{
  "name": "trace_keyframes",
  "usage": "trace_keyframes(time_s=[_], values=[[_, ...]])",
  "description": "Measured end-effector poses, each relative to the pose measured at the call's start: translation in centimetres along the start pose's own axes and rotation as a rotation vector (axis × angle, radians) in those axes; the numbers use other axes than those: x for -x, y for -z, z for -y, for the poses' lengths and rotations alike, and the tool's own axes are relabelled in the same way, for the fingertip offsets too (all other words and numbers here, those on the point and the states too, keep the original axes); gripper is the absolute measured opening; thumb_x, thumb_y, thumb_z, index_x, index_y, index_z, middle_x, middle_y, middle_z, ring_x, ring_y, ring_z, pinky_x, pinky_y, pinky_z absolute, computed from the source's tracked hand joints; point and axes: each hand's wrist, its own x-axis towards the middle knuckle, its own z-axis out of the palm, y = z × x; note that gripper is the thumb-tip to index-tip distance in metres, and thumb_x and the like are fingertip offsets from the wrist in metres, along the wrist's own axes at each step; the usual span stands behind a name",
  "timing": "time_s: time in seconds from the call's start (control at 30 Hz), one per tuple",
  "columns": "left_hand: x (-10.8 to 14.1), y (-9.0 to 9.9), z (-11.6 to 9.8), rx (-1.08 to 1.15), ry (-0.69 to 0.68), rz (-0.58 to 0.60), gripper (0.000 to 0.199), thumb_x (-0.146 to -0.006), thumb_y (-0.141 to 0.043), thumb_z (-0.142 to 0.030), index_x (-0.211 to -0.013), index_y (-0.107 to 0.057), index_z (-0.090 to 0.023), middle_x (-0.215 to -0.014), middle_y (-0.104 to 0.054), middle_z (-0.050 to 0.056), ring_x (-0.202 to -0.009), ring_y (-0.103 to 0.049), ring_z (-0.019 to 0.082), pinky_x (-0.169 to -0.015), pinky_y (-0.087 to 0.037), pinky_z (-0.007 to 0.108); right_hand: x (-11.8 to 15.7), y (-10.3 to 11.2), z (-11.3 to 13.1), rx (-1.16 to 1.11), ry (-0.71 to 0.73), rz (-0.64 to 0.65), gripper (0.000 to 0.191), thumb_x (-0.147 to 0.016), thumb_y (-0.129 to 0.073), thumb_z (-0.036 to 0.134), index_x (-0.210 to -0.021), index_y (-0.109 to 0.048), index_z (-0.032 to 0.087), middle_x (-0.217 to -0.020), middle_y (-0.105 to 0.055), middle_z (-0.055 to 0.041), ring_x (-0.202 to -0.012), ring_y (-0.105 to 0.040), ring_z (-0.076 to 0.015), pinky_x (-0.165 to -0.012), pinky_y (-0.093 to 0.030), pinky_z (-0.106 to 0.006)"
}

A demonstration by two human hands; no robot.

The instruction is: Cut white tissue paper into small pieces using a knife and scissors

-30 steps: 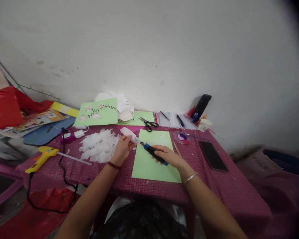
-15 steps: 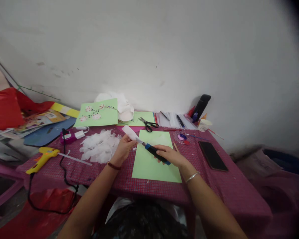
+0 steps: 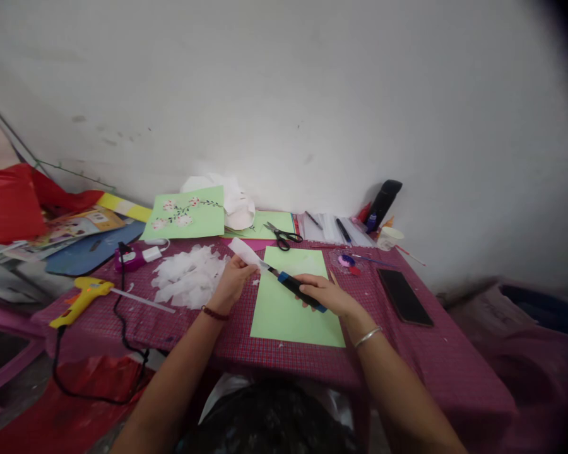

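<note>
My right hand point(image 3: 322, 292) is wrapped round the handle of a blue and black utility knife point(image 3: 291, 285). Its metal blade points up and left, with the tip at a strip of white paper point(image 3: 243, 250). Pinched between thumb and fingers, the strip is in my left hand point(image 3: 236, 277). Whether the blade lies on the paper or inside a fold is too small to tell. Under the knife lies a light green sheet point(image 3: 288, 321). Left of my left hand is a heap of torn white paper pieces point(image 3: 187, 277).
A yellow glue gun point(image 3: 82, 301) with a black cord lies at the left edge. Black-handled scissors point(image 3: 283, 238) sit beyond the sheet, near a green card with flowers point(image 3: 189, 217). A dark phone point(image 3: 404, 296) rests at right. A wall rises behind.
The knife has shifted slightly right and down, showing more blade near the strip's end. My left hand and the paper strip have moved a little left.
</note>
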Motion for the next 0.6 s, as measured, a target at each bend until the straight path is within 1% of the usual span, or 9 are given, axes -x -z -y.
trace_keyframes(time_s=[0.13, 0.27, 0.47, 0.6], values=[[0.3, -0.3, 0.2, -0.049, 0.047, 0.057, 0.027, -0.055, -0.078, -0.017, -0.075, -0.061, -0.014, -0.06, -0.065, -0.003, -0.052, -0.055, 0.009, -0.052, -0.039, 0.021, -0.1, -0.2, 0.0, 0.002, 0.003, 0.002, 0.041, -0.088, -0.052, 0.029, -0.127, -0.061, 0.021, -0.087, -0.066, -0.003, -0.064, -0.062, -0.011, -0.049, -0.044, -0.019], [0.5, -0.4, 0.5, -0.074, 0.083, 0.1, 0.027, -0.053, -0.079, -0.017, -0.073, -0.061, -0.013, -0.06, -0.064, -0.002, -0.051, -0.053, 0.008, -0.051, -0.037, 0.02, -0.2, -0.1, -0.2, 0.0, 0.006, 0.007, 0.041, -0.088, -0.052, 0.029, -0.127, -0.061, 0.022, -0.087, -0.065, -0.0028, -0.064, -0.062, -0.0109, -0.049, -0.044, -0.019], [-0.3, 0.5, 0.9, -0.137, 0.04, 0.057, 0.023, -0.055, -0.076, -0.018, -0.073, -0.061, -0.013, -0.059, -0.063, -0.002, -0.051, -0.054, 0.009, -0.052, -0.039, 0.022, -0.1, 0.0, -0.2, 0.014, 0.006, 0.0, 0.041, -0.087, -0.052, 0.029, -0.127, -0.062, 0.022, -0.087, -0.066, -0.0029, -0.064, -0.062, -0.0109, -0.049, -0.044, -0.019], [-0.6, 0.8, 1.0, -0.139, -0.003, 0.015, 0.022, -0.056, -0.075, -0.017, -0.073, -0.06, -0.014, -0.063, -0.065, -0.002, -0.055, -0.057, 0.011, -0.055, -0.042, 0.023, 0.0, 0.1, -0.2, 0.015, 0.007, 0.002, 0.041, -0.087, -0.053, 0.029, -0.126, -0.062, 0.022, -0.086, -0.065, -0.0027, -0.064, -0.062, -0.0112, -0.049, -0.044, -0.019]])
